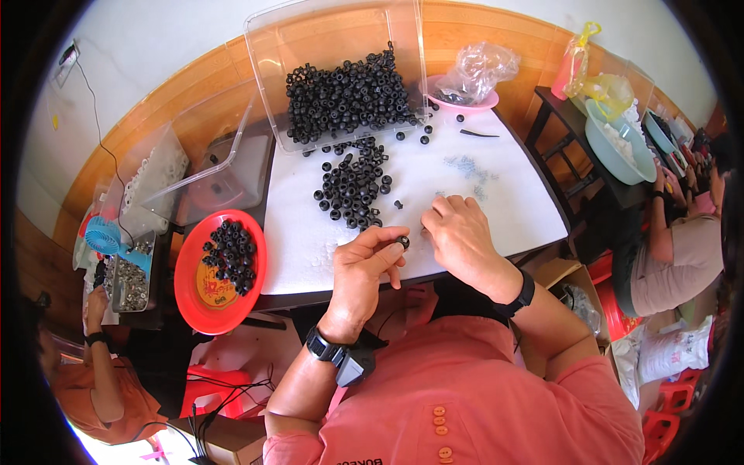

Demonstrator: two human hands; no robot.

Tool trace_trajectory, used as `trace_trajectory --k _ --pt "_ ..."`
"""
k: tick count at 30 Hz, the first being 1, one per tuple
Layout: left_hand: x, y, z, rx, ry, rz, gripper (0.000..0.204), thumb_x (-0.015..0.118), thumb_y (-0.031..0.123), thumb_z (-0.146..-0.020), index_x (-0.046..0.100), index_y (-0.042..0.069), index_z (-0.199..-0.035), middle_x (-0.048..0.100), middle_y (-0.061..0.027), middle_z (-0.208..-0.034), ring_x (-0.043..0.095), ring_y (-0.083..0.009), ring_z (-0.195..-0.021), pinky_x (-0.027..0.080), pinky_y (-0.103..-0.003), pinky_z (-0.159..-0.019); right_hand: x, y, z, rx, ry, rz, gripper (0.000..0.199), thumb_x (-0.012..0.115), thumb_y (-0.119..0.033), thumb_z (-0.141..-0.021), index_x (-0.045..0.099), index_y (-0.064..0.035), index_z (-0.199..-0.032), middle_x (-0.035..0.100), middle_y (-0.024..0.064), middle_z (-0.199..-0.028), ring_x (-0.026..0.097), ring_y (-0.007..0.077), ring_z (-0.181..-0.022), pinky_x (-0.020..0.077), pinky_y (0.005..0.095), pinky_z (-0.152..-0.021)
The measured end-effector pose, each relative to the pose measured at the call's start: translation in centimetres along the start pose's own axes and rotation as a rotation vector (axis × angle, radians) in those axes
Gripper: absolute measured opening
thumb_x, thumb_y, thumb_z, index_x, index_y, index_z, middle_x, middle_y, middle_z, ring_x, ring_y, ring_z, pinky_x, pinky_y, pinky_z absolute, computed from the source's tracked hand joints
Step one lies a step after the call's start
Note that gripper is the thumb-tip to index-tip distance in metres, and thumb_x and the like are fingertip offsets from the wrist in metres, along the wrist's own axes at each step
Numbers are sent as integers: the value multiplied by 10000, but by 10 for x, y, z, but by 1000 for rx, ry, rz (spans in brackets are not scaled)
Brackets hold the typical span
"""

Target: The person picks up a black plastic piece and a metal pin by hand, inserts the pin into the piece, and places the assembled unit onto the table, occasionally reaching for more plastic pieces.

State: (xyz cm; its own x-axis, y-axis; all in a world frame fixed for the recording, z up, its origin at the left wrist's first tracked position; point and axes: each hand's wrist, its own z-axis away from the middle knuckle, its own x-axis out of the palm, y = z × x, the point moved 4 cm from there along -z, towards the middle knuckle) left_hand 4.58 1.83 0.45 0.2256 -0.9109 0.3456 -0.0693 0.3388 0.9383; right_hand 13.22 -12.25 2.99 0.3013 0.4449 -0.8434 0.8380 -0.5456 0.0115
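Observation:
My left hand (361, 270) pinches a small round black part (402, 242) between thumb and fingertips, just above the near edge of the white-covered table (531, 213). Close by on the right, my right hand (463, 236) has its fingers curled together low over the white surface; whatever is at its fingertips is hidden. Ahead of my left hand spreads a pile of similar black parts (353, 186). One small black piece (398, 204) lies alone between pile and hands. Tiny pale-blue pieces (467, 166) are scattered beyond my right hand.
A tilted clear bin (333, 31) full of black parts (349, 97) stands at the back. Left is a red dish (186, 263) with more. Back right are a pink bowl (492, 101), a plastic bag (484, 66) and a thin dark tool (479, 134). Other people sit on both sides.

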Motion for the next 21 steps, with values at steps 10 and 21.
trace_trajectory --k 10,21 --pt "-3 -6 0 -62 32 -19 212 595 -4 -952 640 -76 -1147 662 -121 -949 625 -143 -733 520 -245 -523 -4 5 5 204 81 -726 159 701 18 -824 602 -28 -940 605 87 -881 621 248 -801 504 364 -728" --pt "-5 -7 0 -59 34 64 200 581 -18 -960 623 -76 -1146 664 -126 -944 646 -157 -744 545 -257 -523 -2 -9 -3 157 42 -923 95 646 36 -913 596 12 -991 588 79 -886 638 173 -833 537 302 -752"
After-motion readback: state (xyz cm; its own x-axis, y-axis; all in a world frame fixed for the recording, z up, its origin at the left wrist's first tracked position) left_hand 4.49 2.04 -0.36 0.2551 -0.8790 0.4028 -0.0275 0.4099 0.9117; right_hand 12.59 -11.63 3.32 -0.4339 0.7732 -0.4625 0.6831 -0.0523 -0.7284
